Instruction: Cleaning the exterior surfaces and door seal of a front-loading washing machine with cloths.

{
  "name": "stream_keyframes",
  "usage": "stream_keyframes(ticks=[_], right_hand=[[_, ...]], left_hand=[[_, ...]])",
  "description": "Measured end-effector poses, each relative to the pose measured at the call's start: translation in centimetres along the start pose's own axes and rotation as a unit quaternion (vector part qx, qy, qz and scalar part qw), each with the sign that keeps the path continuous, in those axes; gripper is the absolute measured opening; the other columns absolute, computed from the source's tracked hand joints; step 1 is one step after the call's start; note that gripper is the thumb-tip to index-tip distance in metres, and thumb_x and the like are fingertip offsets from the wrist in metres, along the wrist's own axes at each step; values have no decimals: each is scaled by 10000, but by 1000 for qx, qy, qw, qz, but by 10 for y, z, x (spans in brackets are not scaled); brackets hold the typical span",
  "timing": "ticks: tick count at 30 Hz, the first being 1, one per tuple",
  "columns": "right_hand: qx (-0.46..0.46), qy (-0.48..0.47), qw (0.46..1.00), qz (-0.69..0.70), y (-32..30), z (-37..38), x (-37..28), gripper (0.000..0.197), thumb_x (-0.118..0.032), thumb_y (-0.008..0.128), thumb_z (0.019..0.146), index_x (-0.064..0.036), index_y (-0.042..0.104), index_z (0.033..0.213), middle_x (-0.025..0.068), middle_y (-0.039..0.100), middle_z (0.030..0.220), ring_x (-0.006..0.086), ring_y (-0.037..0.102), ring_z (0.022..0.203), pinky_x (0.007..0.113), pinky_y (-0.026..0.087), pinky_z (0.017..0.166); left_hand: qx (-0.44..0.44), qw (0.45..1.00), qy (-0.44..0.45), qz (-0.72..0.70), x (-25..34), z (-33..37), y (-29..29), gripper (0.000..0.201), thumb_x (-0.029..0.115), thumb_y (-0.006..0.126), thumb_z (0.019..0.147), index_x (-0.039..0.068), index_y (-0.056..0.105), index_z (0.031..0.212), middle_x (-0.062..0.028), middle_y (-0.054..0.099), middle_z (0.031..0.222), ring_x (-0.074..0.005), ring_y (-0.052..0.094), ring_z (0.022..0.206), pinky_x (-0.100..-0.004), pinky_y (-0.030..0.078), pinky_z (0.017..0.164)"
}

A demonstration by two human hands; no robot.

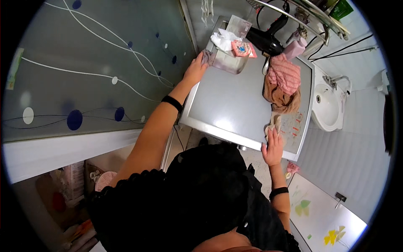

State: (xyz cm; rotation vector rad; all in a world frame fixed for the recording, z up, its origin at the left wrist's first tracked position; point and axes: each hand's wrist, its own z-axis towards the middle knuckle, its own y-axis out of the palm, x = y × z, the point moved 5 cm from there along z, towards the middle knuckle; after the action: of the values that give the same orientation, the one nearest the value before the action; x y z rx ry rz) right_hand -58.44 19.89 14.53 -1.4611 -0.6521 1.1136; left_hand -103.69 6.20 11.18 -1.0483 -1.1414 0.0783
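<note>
A grey-purple cloth (208, 57) is under the fingers of my left hand (195, 69), which closes on it at the far left edge of a grey-topped appliance (235, 96). Close beside that cloth stands a clear plastic box (231, 65) with white tissue (224, 40) and a pink packet (241, 48) at its top. My right hand (274, 148) lies with fingers stretched out near the front right of the top. Its fingertips touch a beige cloth (275, 122). Beyond this cloth, a brown cloth (281, 98) and a pink towel (284, 73) lie in a heap.
A black hair dryer (266, 40) and a pink bottle (295, 48) are at the back. Right of the appliance is a white washbasin (328, 111) with a tap (338, 78). A patterned glass panel (96, 96) borders the left side. A metal rack (308, 21) overhangs the back right.
</note>
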Motion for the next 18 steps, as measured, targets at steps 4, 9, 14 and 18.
stream_keyframes(ticks=[4,9,14,18], right_hand=[[10,-4,1000,-1,2,-1,-1,646,-290,571,809,-53,423,1391,193,409,1439,466,396,1253,499,311,1073],[21,-18,1000,-7,2,-1,-1,648,-288,565,813,-56,417,1399,184,399,1450,456,412,1229,492,321,1062],[19,-10,1000,-16,-2,-4,-2,629,-283,578,824,-54,428,1390,181,407,1445,434,417,1236,468,338,1057],[31,-17,999,-26,-4,-3,-3,632,-285,582,817,-46,434,1384,177,414,1440,423,424,1237,463,348,1057]], left_hand=[[1,1000,3,0,6,-50,-12,616,240,532,917,91,290,1464,-257,478,1311,-424,524,1133,-461,437,965],[7,998,21,63,16,-108,-24,587,183,525,913,120,323,1460,-265,437,1340,-434,508,1143,-456,433,972],[-33,991,77,108,18,-183,-27,588,115,522,895,145,353,1457,-278,371,1400,-452,463,1200,-460,405,1013],[-63,993,45,89,16,-248,-41,560,85,501,895,143,395,1442,-285,323,1444,-454,384,1290,-472,357,1061]])
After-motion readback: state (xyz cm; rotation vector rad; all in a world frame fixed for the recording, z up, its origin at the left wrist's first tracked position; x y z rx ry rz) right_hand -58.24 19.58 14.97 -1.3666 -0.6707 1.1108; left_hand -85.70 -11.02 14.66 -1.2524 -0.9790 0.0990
